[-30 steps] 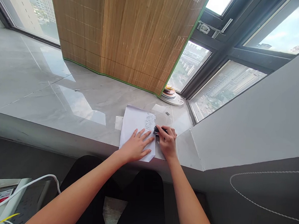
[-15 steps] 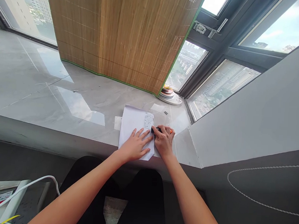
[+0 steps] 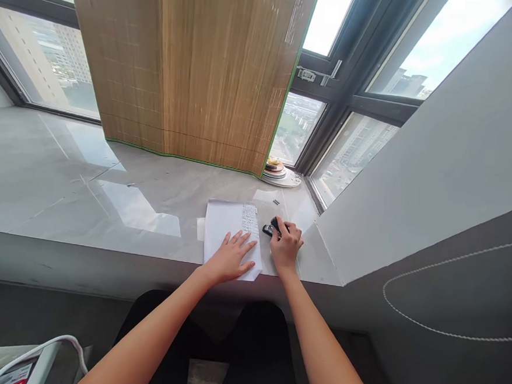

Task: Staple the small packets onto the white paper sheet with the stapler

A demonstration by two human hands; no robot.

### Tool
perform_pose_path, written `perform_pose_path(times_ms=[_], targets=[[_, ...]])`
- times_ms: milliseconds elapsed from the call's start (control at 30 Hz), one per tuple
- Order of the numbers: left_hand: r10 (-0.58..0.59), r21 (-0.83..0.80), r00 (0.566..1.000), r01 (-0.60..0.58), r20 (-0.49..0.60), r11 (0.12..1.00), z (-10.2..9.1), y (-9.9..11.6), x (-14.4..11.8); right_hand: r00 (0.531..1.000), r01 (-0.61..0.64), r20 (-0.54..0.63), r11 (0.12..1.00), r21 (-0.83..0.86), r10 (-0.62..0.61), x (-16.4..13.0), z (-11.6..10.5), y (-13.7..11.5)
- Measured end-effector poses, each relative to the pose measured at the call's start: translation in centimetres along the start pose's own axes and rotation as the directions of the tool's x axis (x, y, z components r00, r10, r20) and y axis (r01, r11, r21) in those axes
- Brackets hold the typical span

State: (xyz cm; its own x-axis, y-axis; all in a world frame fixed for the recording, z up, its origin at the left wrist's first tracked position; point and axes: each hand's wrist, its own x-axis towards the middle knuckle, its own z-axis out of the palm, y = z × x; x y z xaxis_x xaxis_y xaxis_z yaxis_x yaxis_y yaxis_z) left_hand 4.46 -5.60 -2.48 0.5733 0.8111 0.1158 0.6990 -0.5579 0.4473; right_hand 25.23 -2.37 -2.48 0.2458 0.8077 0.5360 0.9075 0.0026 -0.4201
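Note:
White paper sheets lie on the windowsill ledge, with a block of dark handwriting or print along the upper right. My left hand rests flat on the lower part of the paper, fingers spread. Just right of the paper, my right hand is wrapped round a black stapler, whose jaws stand apart and point left. The stapler's rear is hidden in the palm. Two small staple strips lie on the ledge beyond it.
A bamboo mat with green edging stands against the window. Stacked round plates or discs sit in the corner. The ledge's front edge is close to my knees. A beaded cord hangs at right, and a white cable runs at lower left.
My right hand has drawn the stapler off the paper's right edge to the right, and its jaws now show apart. My left hand stays on the paper. The view has tilted up.

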Motion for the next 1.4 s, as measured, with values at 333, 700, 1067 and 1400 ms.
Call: perform_pose_path(times_ms=[333, 700, 1067, 1400], targets=[[-0.277, -0.097, 0.858, 0.261, -0.433, 0.96, -7.8, -7.7, -1.0, 0.996, -0.086, 0.026, 0.985, 0.147, 0.083, 0.2, 0.5, 0.9], [-0.672, 0.262, 0.629, 0.776, -0.391, 0.574, -8.4, -15.1, -5.1, 0.984, -0.098, 0.168, 0.963, 0.249, 0.057, -0.4, 0.1, -5.8], [-0.647, 0.249, 0.635, 0.768, -0.422, 0.591, -8.4, -15.5, -5.3, 0.967, 0.009, 0.249, 0.981, 0.195, -0.059, -1.3, 1.9, -5.7], [-0.656, 0.243, 0.627, 0.774, -0.42, 0.584, -8.4, -15.0, -5.2, 0.978, -0.15, 0.198, 0.879, 0.453, 0.065, 2.1, -0.6, 3.7]])
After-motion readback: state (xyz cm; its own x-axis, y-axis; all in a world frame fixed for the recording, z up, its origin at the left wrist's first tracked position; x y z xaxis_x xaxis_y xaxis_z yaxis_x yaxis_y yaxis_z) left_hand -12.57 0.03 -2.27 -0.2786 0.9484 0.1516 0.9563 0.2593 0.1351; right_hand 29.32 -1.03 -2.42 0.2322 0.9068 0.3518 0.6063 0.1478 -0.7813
